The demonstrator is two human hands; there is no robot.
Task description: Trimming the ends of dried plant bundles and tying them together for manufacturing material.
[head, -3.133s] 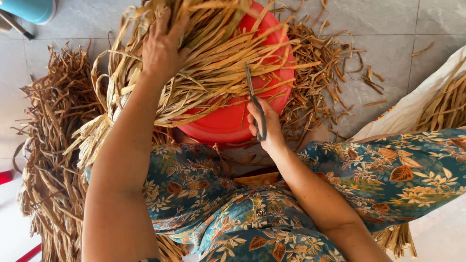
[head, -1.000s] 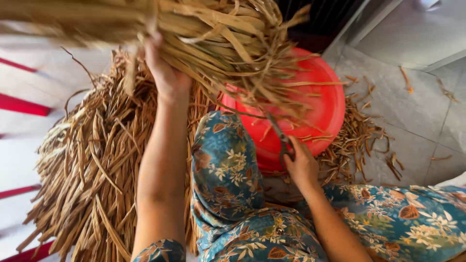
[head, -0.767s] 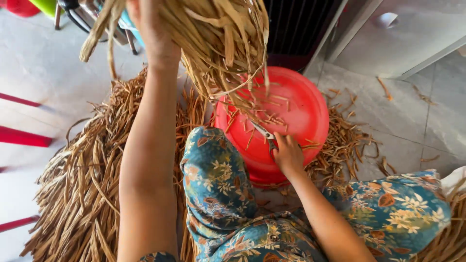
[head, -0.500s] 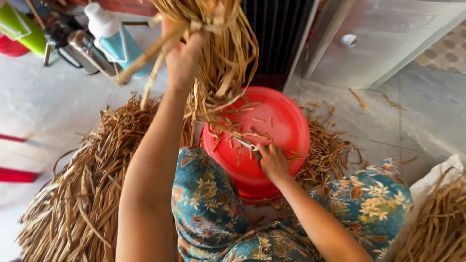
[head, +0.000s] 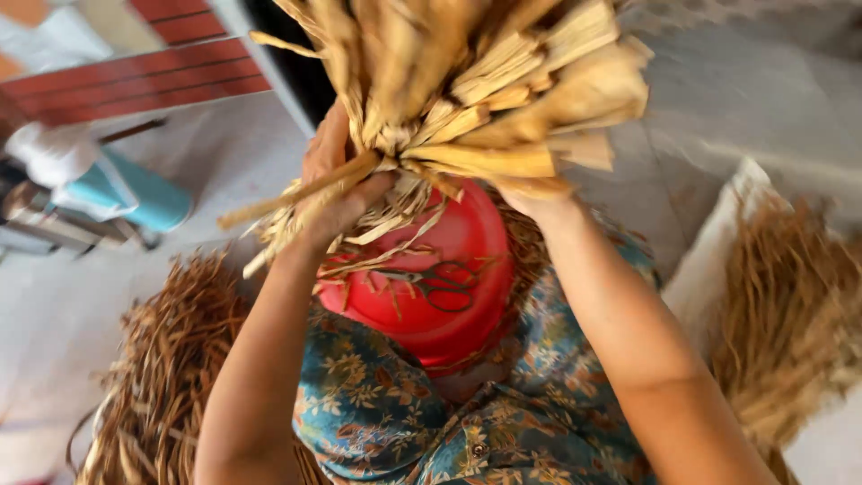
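Both hands hold one bundle of dry leaves point(head: 485, 108) high in the upper middle of the frame: the left hand point(head: 337, 184) is closed around it, while the right hand point(head: 530, 193) is mostly hidden, so its grip cannot be told. Below, one pair of scissors point(head: 440, 283) lies on one red basin point(head: 449, 305). Two heaps of dry strips lie at the lower left point(head: 171, 368) and right point(head: 790, 314).

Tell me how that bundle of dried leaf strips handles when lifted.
Probably light: the bundle is held high by the left hand and right hand. Likely floppy and prone to shedding: loose ends splay below the grip, and scraps lie on the red basin.

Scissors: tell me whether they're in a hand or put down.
Put down. The scissors lie on the red basin; both hands, left hand and right hand, grip the dried-leaf bundle.
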